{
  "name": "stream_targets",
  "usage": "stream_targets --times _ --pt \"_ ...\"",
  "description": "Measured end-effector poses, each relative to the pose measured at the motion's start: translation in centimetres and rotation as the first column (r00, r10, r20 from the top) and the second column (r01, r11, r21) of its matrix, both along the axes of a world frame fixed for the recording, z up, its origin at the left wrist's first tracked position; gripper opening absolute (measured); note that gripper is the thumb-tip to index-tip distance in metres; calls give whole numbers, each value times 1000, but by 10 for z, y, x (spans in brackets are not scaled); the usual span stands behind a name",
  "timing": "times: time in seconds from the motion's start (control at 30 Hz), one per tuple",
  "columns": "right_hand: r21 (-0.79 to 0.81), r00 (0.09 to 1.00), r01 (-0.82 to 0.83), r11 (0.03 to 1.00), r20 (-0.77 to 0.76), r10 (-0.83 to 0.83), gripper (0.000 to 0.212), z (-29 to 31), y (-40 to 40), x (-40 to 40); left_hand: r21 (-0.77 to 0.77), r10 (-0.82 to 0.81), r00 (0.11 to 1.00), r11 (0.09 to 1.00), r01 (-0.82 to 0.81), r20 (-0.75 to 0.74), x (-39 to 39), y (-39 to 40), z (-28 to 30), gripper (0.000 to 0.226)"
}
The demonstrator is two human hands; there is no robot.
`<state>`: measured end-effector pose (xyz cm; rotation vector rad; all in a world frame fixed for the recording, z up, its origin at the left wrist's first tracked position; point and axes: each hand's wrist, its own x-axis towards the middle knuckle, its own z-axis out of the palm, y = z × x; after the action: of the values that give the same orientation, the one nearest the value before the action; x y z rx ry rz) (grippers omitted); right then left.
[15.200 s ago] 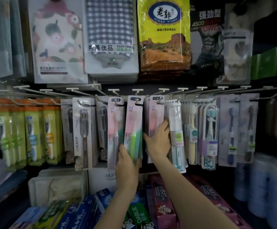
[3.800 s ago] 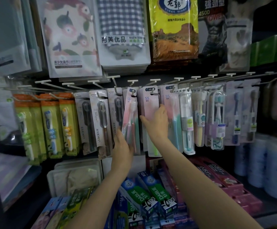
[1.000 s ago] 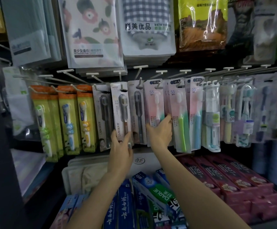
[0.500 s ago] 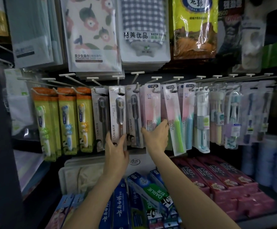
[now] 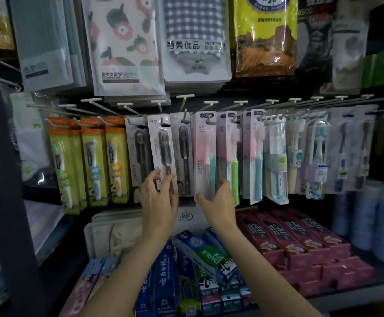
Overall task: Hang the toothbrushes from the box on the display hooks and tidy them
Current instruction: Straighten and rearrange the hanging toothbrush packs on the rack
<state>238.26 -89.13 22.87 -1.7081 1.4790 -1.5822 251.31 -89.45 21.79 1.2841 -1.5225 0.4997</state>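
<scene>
A row of carded toothbrush packs hangs from white display hooks (image 5: 210, 103). My left hand (image 5: 158, 199) pinches the bottom of a grey pack with a dark brush (image 5: 161, 149), thumb on its left edge and fingers on its front. To the right, my right hand (image 5: 219, 199) holds the lower edge of a pink pack with a pink-green brush (image 5: 206, 152). Further pink packs (image 5: 254, 154) hang to the right, and yellow children's packs (image 5: 92, 161) to the left. The box named in the task is not in view.
Towel packs (image 5: 195, 40) hang above the hooks. Toothpaste boxes (image 5: 211, 252) and red boxes (image 5: 301, 239) fill the shelf below my arms. A white tray (image 5: 108, 229) stands behind them at lower left. A dark shelf post (image 5: 1, 179) rises at the left.
My right hand has dropped from the pink packs' middle to the bottom edge of the leftmost pink pack. The tilted green-brush pack now hangs straight. My left hand stays at the grey pack's bottom.
</scene>
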Motion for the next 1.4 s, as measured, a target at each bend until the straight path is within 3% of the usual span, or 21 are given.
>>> stream_targets --times 0.13,0.2,0.37,0.47,0.7,0.97,1.4 --pt "-210 996 88 974 45 -80 35 8 17 -26 13 -93 994 995 94 -60 -25 3 12 37" --pt "-274 989 144 951 76 -128 29 19 11 -39 58 -131 986 989 138 -103 -39 0 16 42" --pt "-168 997 71 983 -24 -76 63 34 -22 -51 229 -186 940 939 255 -287 -68 -10 21 80" --pt "-126 1000 2 992 -8 -4 78 38 -35 -50 285 -179 908 911 299 -378 -81 -16 25 92" --pt "-193 1000 27 981 6 -26 81 55 -48 -46 239 -135 904 939 248 -405 -88 -31 28 100" --pt "-265 994 81 961 -50 -97 80 66 -51 -45 179 -148 870 949 258 -470 -93 -40 30 91" --pt "-210 981 95 973 -148 -128 76 35 -49 -59 166 -157 872 951 260 -463 -96 -35 16 83"
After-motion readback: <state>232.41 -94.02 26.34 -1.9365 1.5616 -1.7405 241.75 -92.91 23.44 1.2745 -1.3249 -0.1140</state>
